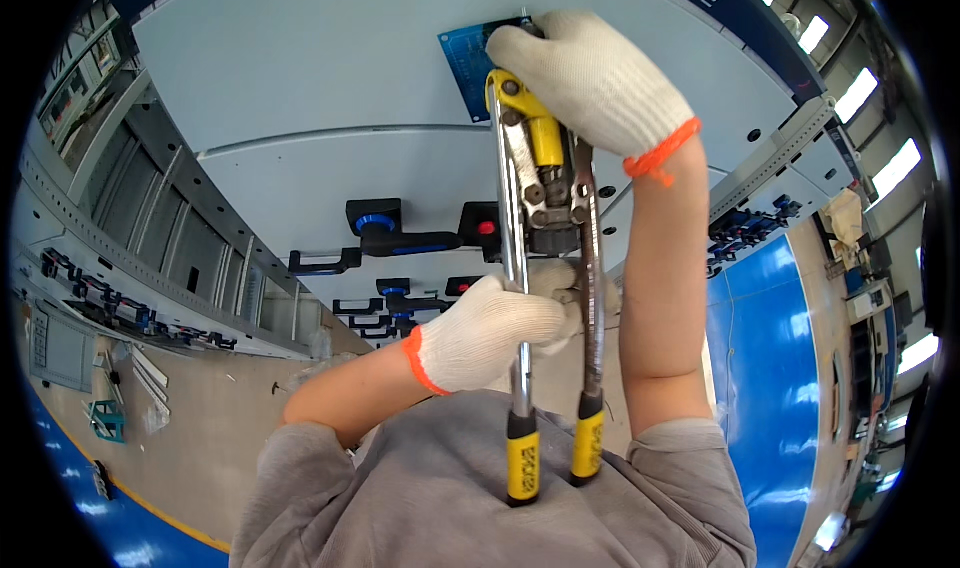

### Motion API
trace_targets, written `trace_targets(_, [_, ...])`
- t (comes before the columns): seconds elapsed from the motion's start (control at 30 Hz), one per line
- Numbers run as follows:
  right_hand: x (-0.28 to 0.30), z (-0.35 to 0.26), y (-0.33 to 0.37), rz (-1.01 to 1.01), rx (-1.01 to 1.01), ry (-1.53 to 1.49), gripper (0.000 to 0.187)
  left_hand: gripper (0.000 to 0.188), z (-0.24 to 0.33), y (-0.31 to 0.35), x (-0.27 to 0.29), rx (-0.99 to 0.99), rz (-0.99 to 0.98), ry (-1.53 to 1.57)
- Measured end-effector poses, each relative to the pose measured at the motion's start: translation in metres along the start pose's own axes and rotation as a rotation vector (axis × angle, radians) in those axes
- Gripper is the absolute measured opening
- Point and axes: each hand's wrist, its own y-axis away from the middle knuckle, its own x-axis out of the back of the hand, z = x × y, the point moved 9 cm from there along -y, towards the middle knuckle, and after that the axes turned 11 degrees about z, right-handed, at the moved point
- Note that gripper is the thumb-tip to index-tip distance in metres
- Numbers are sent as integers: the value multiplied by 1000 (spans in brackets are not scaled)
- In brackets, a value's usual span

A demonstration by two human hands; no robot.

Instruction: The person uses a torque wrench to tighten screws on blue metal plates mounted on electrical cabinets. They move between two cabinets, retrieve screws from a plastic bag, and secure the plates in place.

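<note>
A long-armed hand riveter (540,183) stands upright before me, its yellow head at the top. Two metal handles run down to black-and-yellow grips by my shirt. My left hand (490,333), in a white knit glove with an orange cuff, is closed around the tool at the left handle. Some of its fingers pass behind that handle. My right hand (600,78), gloved alike, is closed beside the tool's head, over the right edge of a blue plate (470,68). The plate lies tilted against a light grey cabinet panel (310,68). What the right fingertips grip is hidden.
Black switch handles with blue rings (376,224) stick out below the panel. An open metal frame (150,198) rises at the left. A blue floor strip (765,398) runs along the right. A green crate (105,421) sits on the floor at the lower left.
</note>
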Motion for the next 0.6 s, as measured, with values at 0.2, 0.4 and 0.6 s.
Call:
trace_targets(0.2, [-11, 1, -5, -68, -67, 163, 61, 68, 6, 15, -22, 129, -93, 166])
trace_targets(0.4, [-6, -3, -6, -68, -33, 180, 61, 55, 4, 12, -26, 70, -30, 386])
trace_targets(0.6, [3, -7, -8, -73, -137, 160, 61, 55, 26, 33, -39, 204, -144, 308])
